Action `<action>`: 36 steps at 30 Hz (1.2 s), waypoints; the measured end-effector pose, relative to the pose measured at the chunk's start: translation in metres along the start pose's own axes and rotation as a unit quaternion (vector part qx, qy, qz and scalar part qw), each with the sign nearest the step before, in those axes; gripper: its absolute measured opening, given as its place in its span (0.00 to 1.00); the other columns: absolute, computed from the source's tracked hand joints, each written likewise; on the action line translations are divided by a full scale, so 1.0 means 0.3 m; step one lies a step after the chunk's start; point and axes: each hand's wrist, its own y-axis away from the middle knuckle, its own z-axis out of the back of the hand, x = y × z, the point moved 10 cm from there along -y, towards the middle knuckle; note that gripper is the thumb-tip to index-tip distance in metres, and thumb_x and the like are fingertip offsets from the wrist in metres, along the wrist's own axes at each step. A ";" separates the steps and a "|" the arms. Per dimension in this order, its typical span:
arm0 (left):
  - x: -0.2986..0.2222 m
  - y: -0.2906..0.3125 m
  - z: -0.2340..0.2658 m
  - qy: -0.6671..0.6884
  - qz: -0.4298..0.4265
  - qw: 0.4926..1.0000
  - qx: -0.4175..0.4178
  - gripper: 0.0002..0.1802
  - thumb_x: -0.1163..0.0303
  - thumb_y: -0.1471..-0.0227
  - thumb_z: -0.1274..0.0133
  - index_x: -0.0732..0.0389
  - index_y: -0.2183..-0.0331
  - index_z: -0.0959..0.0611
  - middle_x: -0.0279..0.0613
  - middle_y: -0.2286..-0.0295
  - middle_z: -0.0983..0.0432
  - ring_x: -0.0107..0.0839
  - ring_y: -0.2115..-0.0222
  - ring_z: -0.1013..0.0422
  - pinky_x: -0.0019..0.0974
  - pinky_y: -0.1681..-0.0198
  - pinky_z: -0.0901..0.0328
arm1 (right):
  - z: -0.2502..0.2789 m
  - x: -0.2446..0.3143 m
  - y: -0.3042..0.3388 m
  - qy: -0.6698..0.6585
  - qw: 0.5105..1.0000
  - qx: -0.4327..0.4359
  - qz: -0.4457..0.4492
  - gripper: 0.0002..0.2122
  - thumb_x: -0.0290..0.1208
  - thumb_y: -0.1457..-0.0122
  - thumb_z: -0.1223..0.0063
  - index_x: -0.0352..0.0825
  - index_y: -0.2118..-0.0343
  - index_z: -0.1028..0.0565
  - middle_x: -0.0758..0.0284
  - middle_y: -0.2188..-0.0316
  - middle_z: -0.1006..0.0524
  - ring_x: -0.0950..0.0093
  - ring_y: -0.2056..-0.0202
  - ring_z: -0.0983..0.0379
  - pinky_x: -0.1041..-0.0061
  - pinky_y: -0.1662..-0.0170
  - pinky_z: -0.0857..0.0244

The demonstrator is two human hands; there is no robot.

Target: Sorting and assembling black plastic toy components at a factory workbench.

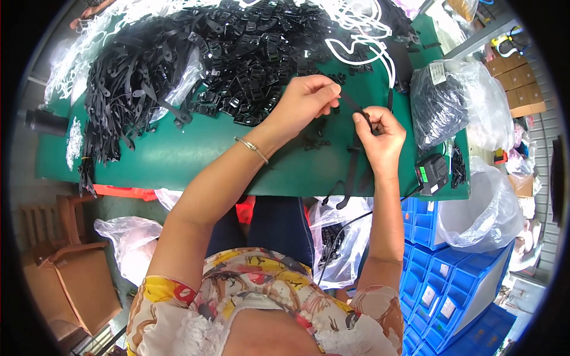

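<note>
My left hand (306, 104) is closed in a pinch, thumb against forefinger, on one end of a black strap (352, 104). The strap runs down to my right hand (385, 137), whose fingers are wrapped round it with the thumb on top. Below the right hand a black strap end (351, 169) hangs down past the table's near edge. Behind my left hand lies a heap of black plastic buckles (252, 62). A few small black pieces (317, 142) are on the green table (196, 163) between and below my hands.
Black straps (127, 83) are piled at the left, white cords (362, 35) at the back. A clear bag of black parts (439, 107) stands at the right, near a black device (431, 174) with a cable. Blue bins (433, 285) and an open cardboard box (86, 291) flank me.
</note>
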 end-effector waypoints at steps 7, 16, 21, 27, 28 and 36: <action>-0.150 0.075 0.040 -0.074 -0.152 0.985 -0.031 0.08 0.72 0.48 0.50 0.60 0.63 0.24 0.28 0.68 0.30 0.16 0.71 0.36 0.21 0.67 0.40 | 0.073 -0.026 -0.054 0.337 0.940 -0.054 0.017 0.13 0.36 0.48 0.47 0.32 0.64 0.28 0.62 0.72 0.25 0.65 0.68 0.29 0.66 0.64 0.35; -0.252 0.518 0.120 -0.417 -0.257 0.872 -0.023 0.09 0.75 0.60 0.46 0.60 0.70 0.25 0.41 0.69 0.30 0.42 0.67 0.33 0.37 0.64 0.36 | -0.054 0.032 0.007 0.433 0.892 0.115 -0.061 0.33 0.46 0.57 0.40 0.40 0.48 0.37 0.56 0.49 0.38 0.54 0.48 0.43 0.60 0.48 0.44; -0.240 0.795 0.210 -0.389 -0.289 0.869 -0.093 0.08 0.77 0.60 0.46 0.60 0.72 0.24 0.41 0.71 0.30 0.40 0.69 0.33 0.38 0.66 0.36 | -0.110 0.005 0.036 0.409 0.885 0.165 0.149 0.23 0.28 0.55 0.43 0.32 0.53 0.33 0.54 0.56 0.31 0.57 0.52 0.38 0.62 0.48 0.45; -0.064 1.103 0.529 -0.283 -0.191 0.909 -0.241 0.04 0.80 0.59 0.48 0.64 0.74 0.23 0.44 0.73 0.28 0.40 0.69 0.30 0.36 0.65 0.35 | -0.074 -0.081 -0.020 0.423 0.865 0.165 0.213 0.18 0.20 0.54 0.50 0.31 0.56 0.31 0.52 0.57 0.32 0.55 0.54 0.37 0.61 0.50 0.43; -0.013 1.182 0.629 -0.305 -0.155 0.888 -0.308 0.04 0.80 0.59 0.48 0.65 0.74 0.22 0.45 0.73 0.28 0.39 0.69 0.29 0.36 0.65 0.34 | -0.098 -0.081 -0.027 0.428 0.860 0.179 0.211 0.19 0.19 0.54 0.50 0.32 0.55 0.31 0.53 0.56 0.33 0.55 0.54 0.37 0.61 0.50 0.44; 0.686 1.685 1.304 -0.253 0.247 0.735 -0.579 0.35 0.61 0.68 0.39 0.61 0.54 0.31 0.52 0.61 0.29 0.43 0.61 0.31 0.39 0.58 0.35 | -0.666 0.558 0.149 0.319 0.852 0.279 0.306 0.17 0.30 0.45 0.53 0.28 0.54 0.33 0.53 0.55 0.33 0.57 0.52 0.38 0.63 0.48 0.46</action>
